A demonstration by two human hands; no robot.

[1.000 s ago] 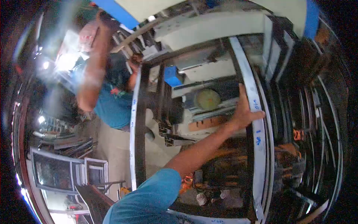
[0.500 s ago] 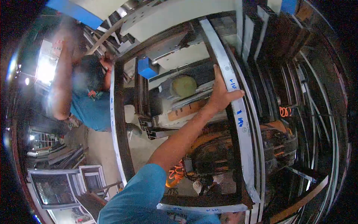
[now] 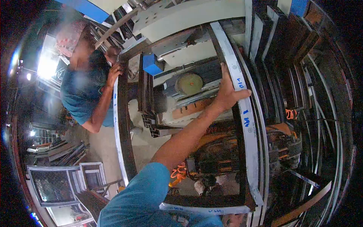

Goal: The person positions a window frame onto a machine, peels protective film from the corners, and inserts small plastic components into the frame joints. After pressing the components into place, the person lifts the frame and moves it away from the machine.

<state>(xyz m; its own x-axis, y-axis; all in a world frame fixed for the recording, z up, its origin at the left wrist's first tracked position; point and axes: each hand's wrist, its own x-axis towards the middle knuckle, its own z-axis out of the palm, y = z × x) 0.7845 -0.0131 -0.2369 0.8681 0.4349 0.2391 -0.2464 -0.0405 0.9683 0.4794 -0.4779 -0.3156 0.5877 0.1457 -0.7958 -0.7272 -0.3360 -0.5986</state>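
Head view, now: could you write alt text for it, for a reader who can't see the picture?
The person's left hand grips the right side of a large dark frame faced with pale, blue-marked tape. A co-worker has a hand at its far left corner. Through the frame show a blue block, a round disc and an orange-and-black machine.
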